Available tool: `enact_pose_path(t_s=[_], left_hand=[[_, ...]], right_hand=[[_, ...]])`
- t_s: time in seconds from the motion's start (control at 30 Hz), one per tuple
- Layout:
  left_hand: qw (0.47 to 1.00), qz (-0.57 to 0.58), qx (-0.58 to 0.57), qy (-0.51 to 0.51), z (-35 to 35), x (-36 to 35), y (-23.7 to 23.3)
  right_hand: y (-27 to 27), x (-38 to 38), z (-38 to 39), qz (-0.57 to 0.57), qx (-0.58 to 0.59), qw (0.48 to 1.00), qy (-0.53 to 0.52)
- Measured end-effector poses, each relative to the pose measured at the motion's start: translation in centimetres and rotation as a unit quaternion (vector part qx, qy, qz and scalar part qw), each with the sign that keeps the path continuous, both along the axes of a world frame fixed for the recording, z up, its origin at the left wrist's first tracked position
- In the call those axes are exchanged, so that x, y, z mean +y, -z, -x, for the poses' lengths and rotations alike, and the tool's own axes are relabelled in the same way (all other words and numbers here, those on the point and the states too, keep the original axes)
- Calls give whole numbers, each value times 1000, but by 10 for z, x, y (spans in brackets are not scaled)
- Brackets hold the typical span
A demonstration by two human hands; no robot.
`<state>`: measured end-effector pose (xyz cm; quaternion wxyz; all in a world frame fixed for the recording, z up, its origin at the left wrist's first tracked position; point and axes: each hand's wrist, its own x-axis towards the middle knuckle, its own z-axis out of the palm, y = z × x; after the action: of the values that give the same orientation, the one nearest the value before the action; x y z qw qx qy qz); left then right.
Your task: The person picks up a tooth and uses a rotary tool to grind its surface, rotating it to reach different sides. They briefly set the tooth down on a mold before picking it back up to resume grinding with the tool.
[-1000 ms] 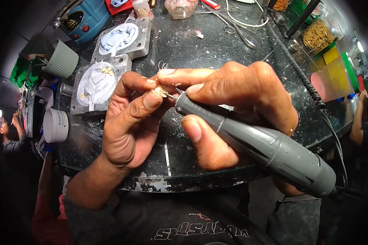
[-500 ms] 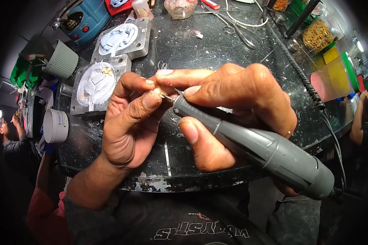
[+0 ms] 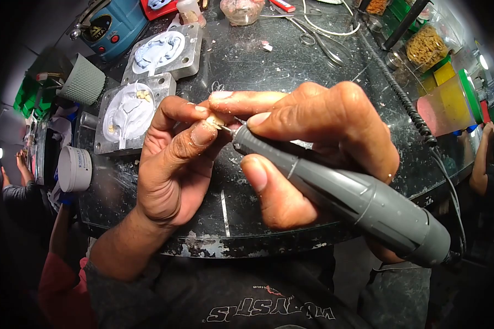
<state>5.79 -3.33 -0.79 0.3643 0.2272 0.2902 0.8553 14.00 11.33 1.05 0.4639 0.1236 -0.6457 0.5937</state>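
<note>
Pinching a small cream piece (image 3: 214, 120), the left grip (image 3: 175, 164) is closed beside the right grip (image 3: 326, 123), which clasps a grey handpiece (image 3: 340, 189), its bit (image 3: 224, 128) at the piece. Beyond the left grip, two metal moulds (image 3: 166, 89) rest on the counter (image 3: 241, 60), then a blue machine (image 3: 127, 24).

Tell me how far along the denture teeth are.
Done, it seems: cream teeth sit at two spots in the white plaster of the nearer flask half. In hand: the left hand pinches a small cream piece; the right hand holds a gray handpiece, its bur at that piece. Left, probably: finishing the piece and setting teeth along the bare plaster between those spots.
</note>
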Motion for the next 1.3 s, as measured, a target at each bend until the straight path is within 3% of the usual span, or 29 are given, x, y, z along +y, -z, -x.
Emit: enact_pose_path(t_s=[1.13,1.3], left_hand=[[1000,9,4,-11,-2,1,-3],[1000,8,2,-11,-2,1,-3]], right_hand=[[2,1,2,-22,6,999,24],[6,4,7,-45,53,997,29]])
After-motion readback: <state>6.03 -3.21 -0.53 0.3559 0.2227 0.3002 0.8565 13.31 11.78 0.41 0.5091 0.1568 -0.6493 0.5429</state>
